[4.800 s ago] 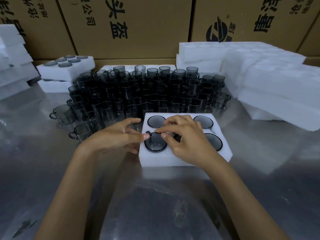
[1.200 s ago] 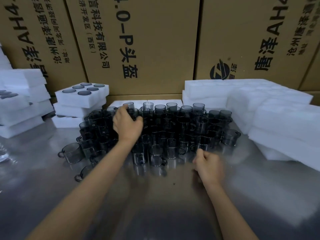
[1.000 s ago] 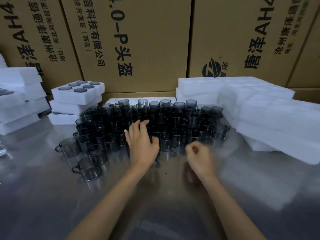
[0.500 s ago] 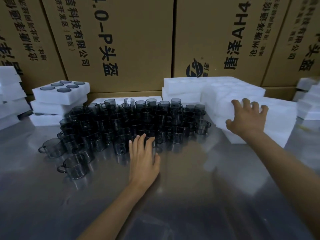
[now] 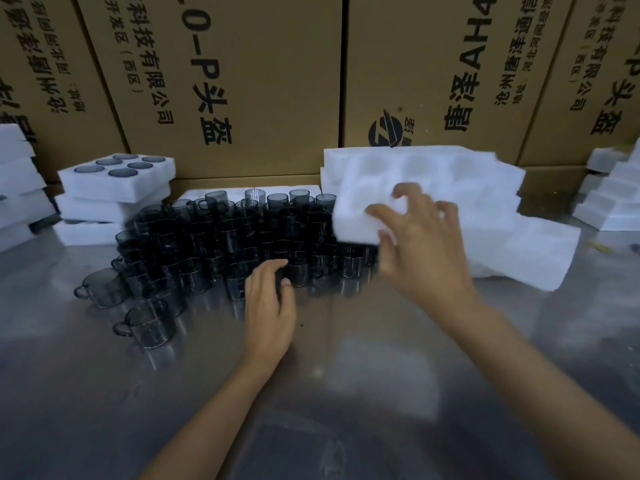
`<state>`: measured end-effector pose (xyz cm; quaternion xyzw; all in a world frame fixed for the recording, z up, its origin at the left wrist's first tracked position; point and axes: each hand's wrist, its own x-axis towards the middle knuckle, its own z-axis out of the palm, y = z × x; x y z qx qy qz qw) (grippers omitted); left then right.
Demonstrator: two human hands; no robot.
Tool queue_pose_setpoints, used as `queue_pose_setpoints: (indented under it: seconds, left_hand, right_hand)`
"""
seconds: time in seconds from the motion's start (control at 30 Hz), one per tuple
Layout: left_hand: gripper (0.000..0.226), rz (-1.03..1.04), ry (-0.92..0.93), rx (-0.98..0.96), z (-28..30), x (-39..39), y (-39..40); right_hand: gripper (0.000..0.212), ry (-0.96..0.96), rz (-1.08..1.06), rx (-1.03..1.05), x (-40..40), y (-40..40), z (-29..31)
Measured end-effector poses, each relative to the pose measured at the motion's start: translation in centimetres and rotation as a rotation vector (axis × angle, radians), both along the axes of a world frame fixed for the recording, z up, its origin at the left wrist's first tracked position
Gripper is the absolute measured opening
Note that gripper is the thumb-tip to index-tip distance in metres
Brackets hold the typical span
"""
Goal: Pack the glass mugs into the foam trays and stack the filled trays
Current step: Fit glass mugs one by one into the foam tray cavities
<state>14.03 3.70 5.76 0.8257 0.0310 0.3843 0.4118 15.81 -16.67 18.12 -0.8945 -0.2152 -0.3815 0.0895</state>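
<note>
Several dark glass mugs (image 5: 221,244) stand packed together on the steel table (image 5: 346,393). My right hand (image 5: 419,247) grips an empty white foam tray (image 5: 408,181) by its near edge and holds it tilted above the right end of the mugs. The tray is blurred. My left hand (image 5: 268,303) rests on the table at the front of the mugs, fingers loosely bent and touching the nearest mug. A stack of filled trays (image 5: 114,192) stands at the back left, its top tray showing several mug rims.
A pile of empty foam trays (image 5: 519,251) lies at the right. More foam stacks sit at the far left (image 5: 17,188) and far right (image 5: 609,199). Cardboard boxes (image 5: 242,81) wall off the back. Two mugs (image 5: 149,323) stand apart at the front left.
My right hand has taken a foam tray off the right pile and carried it left, above the mugs. My left hand has stayed at the front of the mugs.
</note>
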Motion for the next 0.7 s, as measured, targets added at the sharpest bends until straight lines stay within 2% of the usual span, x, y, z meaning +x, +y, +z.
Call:
queue_pose_setpoints:
  seconds: [0.17,0.27,0.33,0.43,0.5,0.57,0.63,0.7]
  left_hand:
    - [0.024,0.083,-0.061,-0.178,0.3,-0.5,2.4]
    - [0.019,0.077,-0.019,-0.292,0.5,-0.9,3.0]
    - [0.018,0.089,-0.011,-0.317,0.5,-1.0,3.3]
    - [0.023,0.184,0.016,-0.216,0.3,-0.9,4.1]
    - [0.032,0.269,0.132,-0.097,0.0,-0.6,5.0]
    - [0.047,0.287,0.252,-0.044,-0.1,-0.3,5.6]
    - [0.058,0.246,0.325,-0.004,-0.2,0.0,5.8]
    - [0.058,0.214,0.36,0.013,-0.4,0.4,5.9]
  right_hand:
    - [0.039,0.243,0.21,-0.054,-5.9,3.3,-4.1]
    - [0.037,0.426,0.276,-0.044,-7.4,4.1,-6.5]
    - [0.04,0.464,0.287,0.002,-7.4,4.3,-7.5]
    - [0.041,0.37,0.223,0.158,-5.5,3.9,-7.2]
    - [0.035,0.33,0.126,0.231,-3.3,3.1,-6.6]
    - [0.04,0.466,0.013,0.228,-1.1,2.6,-6.3]
    - [0.054,0.711,-0.078,0.163,0.4,2.5,-6.6]
    - [0.059,0.84,-0.091,0.069,1.0,2.7,-7.3]
